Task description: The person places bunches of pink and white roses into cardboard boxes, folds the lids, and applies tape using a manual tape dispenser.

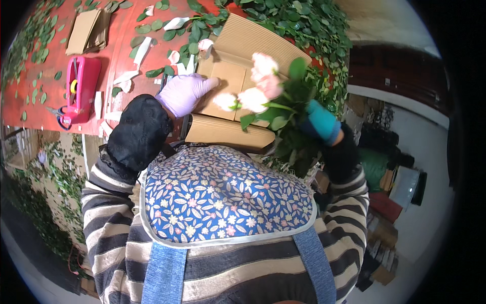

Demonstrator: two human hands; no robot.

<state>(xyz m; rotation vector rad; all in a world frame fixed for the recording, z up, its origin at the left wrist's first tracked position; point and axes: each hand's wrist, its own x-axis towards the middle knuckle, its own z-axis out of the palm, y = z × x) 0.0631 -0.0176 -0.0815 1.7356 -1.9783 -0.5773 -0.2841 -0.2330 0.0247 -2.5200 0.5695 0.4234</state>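
My right hand (321, 121), in a teal and dark blue glove, grips the stems of several pale pink roses (262, 81). Their blooms lean left above a corrugated cardboard wrap (262, 43); the leafy stems are slightly blurred. My left hand (184, 93), in a thin lilac glove, is at the left edge of that wrap, its thumb reaching over the cardboard. Its other fingers are mostly hidden, so whether it pinches the edge is unclear. A flatter cardboard piece (228, 76) lies inside the wrap, and the near flap (229, 131) curls up by my apron.
On the red table (125, 22) stand a pink tape dispenser (81, 91) with scissors (62, 116) and a stack of cardboard pieces (85, 32). White bud nets (143, 51), loose petals and leaves are scattered about. Heaped rose foliage (303, 19) covers the far right.
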